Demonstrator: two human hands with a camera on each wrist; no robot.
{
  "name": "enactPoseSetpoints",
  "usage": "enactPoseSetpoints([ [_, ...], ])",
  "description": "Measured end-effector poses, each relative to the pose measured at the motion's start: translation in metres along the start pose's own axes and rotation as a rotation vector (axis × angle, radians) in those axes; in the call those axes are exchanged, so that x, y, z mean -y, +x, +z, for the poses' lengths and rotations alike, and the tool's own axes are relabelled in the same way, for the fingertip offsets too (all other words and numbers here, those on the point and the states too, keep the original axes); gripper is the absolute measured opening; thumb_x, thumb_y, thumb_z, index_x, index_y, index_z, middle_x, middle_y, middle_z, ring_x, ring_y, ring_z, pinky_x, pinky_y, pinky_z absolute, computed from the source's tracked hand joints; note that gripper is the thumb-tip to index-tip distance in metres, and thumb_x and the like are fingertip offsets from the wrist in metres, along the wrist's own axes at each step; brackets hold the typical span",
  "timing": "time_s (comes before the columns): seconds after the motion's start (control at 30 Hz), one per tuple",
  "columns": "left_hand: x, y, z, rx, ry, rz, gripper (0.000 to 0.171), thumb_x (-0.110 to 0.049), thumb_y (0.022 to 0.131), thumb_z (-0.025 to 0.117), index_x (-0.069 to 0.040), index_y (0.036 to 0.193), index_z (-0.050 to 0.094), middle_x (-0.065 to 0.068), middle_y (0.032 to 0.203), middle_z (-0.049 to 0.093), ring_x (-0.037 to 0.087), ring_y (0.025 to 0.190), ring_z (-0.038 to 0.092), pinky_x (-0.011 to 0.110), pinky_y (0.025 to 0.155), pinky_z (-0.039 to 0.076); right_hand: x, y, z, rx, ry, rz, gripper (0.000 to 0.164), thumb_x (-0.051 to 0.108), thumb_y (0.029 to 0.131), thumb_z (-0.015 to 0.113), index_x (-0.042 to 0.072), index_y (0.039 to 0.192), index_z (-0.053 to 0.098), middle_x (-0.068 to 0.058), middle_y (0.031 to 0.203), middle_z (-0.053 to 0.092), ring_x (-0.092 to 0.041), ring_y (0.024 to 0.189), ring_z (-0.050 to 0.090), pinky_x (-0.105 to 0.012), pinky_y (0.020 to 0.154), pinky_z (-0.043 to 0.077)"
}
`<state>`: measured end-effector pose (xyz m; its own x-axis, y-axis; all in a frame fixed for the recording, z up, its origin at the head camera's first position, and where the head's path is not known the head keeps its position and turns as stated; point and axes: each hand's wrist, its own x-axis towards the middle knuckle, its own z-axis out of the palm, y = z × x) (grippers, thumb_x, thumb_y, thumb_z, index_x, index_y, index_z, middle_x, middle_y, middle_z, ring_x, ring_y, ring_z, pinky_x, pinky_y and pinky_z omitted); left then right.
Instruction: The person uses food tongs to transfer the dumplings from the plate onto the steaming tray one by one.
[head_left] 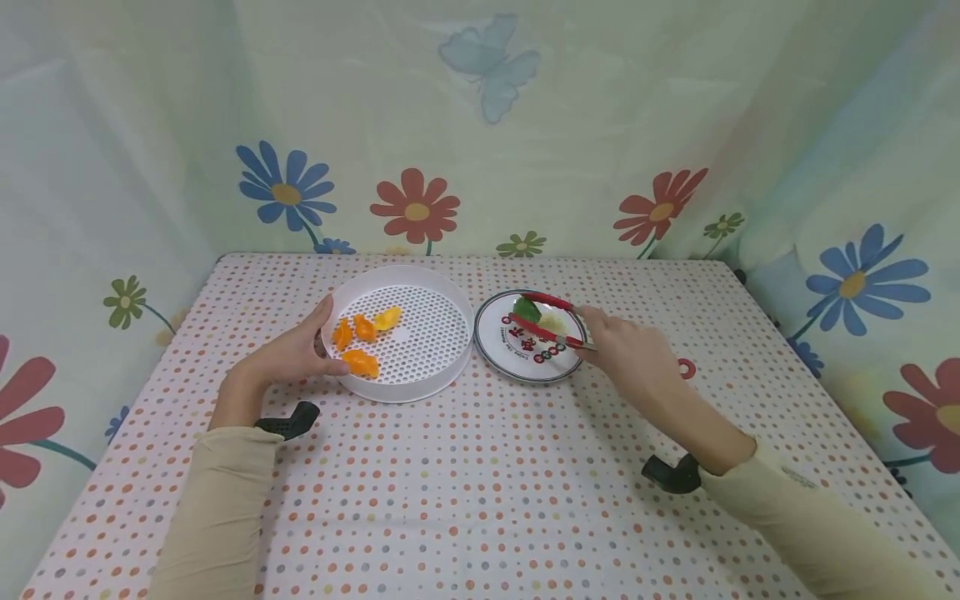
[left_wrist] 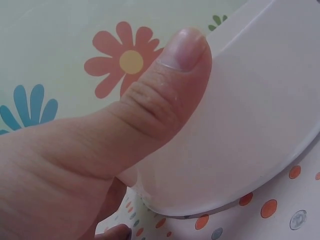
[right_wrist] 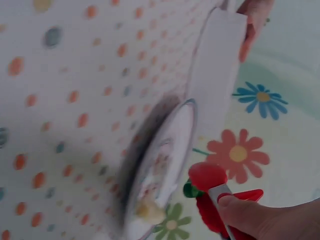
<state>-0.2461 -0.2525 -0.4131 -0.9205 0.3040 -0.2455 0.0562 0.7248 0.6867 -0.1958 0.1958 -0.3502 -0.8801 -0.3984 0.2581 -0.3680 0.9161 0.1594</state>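
My left hand (head_left: 296, 346) grips the near-left rim of a round white perforated basket (head_left: 438, 379); in the left wrist view the thumb (left_wrist: 170, 85) lies against its wall. Inside sit orange dumpling-shaped pieces (head_left: 361, 363) and a yellow piece (head_left: 387, 318). With my right hand (head_left: 633, 354) I hold red-tipped tongs (head_left: 551, 336) over a white plate (head_left: 491, 346) with a dark rim and red print. A green piece (head_left: 527, 310) lies between the tong tips, partly hidden in the right wrist view. A pale yellow piece (right_wrist: 150, 211) rests on the plate.
A dotted cloth (head_left: 450, 500) covers the table. Basket and plate stand side by side, almost touching. A small red ring (head_left: 686, 368) shows just beyond my right wrist. Black wrist devices (head_left: 671, 473) sit at both forearms. A flowered curtain (head_left: 480, 167) surrounds the table.
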Motion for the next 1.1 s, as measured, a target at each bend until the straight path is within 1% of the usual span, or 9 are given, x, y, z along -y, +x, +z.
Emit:
enactPoseSetpoints([
  [0.1, 0.001, 0.000, 0.000, -0.005, -0.009, 0.009, 0.128, -0.046, 0.072, 0.080, -0.021, 0.151, -0.018, 0.008, 0.160, -0.017, 0.035, 0.147, -0.008, 0.061, 0.115, 0.005, 0.012, 0.007, -0.012, -0.098, 0.030, -0.070, 0.068, 0.033, 0.077, 0.077, 0.005, 0.133, 0.049, -0.018, 0.113, 0.068, -0.032, 0.087, 0.070, -0.032, 0.045, 0.048],
  [0.13, 0.001, 0.001, -0.001, -0.006, -0.010, 0.011, 0.128, -0.046, 0.072, 0.080, -0.021, 0.151, -0.018, 0.008, 0.160, -0.017, 0.034, 0.148, -0.008, 0.061, 0.115, 0.005, 0.018, 0.011, -0.015, -0.130, 0.033, -0.101, 0.068, 0.035, 0.077, 0.078, 0.007, 0.132, 0.051, -0.016, 0.110, 0.070, -0.030, 0.083, 0.071, -0.030, 0.042, 0.045],
  [0.2, 0.000, 0.003, -0.002, -0.009, -0.015, 0.021, 0.127, -0.045, 0.072, 0.080, -0.021, 0.151, -0.017, 0.008, 0.160, -0.016, 0.033, 0.148, -0.008, 0.060, 0.116, 0.005, 0.035, 0.020, -0.019, -0.146, 0.045, -0.155, 0.067, 0.038, 0.076, 0.077, 0.010, 0.131, 0.052, -0.012, 0.109, 0.071, -0.025, 0.082, 0.072, -0.027, 0.041, 0.042],
  [0.27, 0.001, 0.004, -0.003, -0.012, -0.021, 0.019, 0.127, -0.043, 0.072, 0.080, -0.021, 0.151, -0.016, 0.008, 0.160, -0.016, 0.033, 0.148, -0.007, 0.060, 0.116, 0.006, 0.054, 0.033, -0.019, -0.121, 0.061, -0.216, 0.065, 0.041, 0.077, 0.076, 0.013, 0.131, 0.053, -0.008, 0.106, 0.073, -0.020, 0.078, 0.071, -0.026, 0.042, 0.041],
  [0.33, 0.002, 0.004, -0.002, -0.011, -0.025, 0.021, 0.127, -0.043, 0.072, 0.080, -0.019, 0.151, -0.016, 0.009, 0.160, -0.015, 0.033, 0.148, -0.006, 0.059, 0.116, 0.006, 0.073, 0.045, -0.016, -0.057, 0.077, -0.259, 0.063, 0.042, 0.078, 0.075, 0.015, 0.130, 0.053, -0.005, 0.103, 0.073, -0.017, 0.076, 0.070, -0.027, 0.046, 0.047],
  [0.5, 0.001, 0.004, 0.000, -0.010, -0.017, 0.031, 0.126, -0.046, 0.072, 0.080, -0.017, 0.152, -0.014, 0.009, 0.160, -0.013, 0.033, 0.148, -0.005, 0.058, 0.117, 0.006, 0.101, 0.064, -0.006, 0.067, 0.104, -0.305, 0.061, 0.041, 0.078, 0.076, 0.015, 0.129, 0.055, -0.001, 0.106, 0.072, -0.016, 0.076, 0.069, -0.028, 0.057, 0.054],
  [0.73, 0.001, 0.004, 0.000, -0.012, 0.004, 0.029, 0.126, -0.044, 0.072, 0.080, -0.017, 0.152, -0.013, 0.008, 0.160, -0.014, 0.031, 0.148, -0.006, 0.057, 0.117, 0.006, 0.111, 0.071, 0.000, 0.119, 0.111, -0.333, 0.060, 0.040, 0.078, 0.076, 0.017, 0.129, 0.056, 0.001, 0.114, 0.070, -0.016, 0.075, 0.068, -0.025, 0.056, 0.052],
  [0.93, -0.001, 0.004, -0.001, -0.014, -0.004, 0.028, 0.128, -0.045, 0.070, 0.081, -0.017, 0.152, -0.013, 0.008, 0.160, -0.014, 0.032, 0.148, -0.006, 0.058, 0.117, 0.006, 0.115, 0.074, 0.002, 0.151, 0.119, -0.321, 0.062, 0.040, 0.077, 0.076, 0.016, 0.131, 0.054, 0.000, 0.119, 0.068, -0.018, 0.082, 0.070, -0.026, 0.060, 0.054],
  [1.1, -0.002, 0.001, -0.001, -0.017, -0.008, 0.008, 0.127, -0.044, 0.071, 0.081, -0.017, 0.152, -0.014, 0.009, 0.160, -0.013, 0.033, 0.148, -0.005, 0.058, 0.117, 0.006, 0.116, 0.076, 0.003, 0.166, 0.125, -0.321, 0.061, 0.041, 0.077, 0.076, 0.016, 0.129, 0.055, -0.001, 0.120, 0.068, -0.017, 0.080, 0.070, -0.028, 0.060, 0.055],
])
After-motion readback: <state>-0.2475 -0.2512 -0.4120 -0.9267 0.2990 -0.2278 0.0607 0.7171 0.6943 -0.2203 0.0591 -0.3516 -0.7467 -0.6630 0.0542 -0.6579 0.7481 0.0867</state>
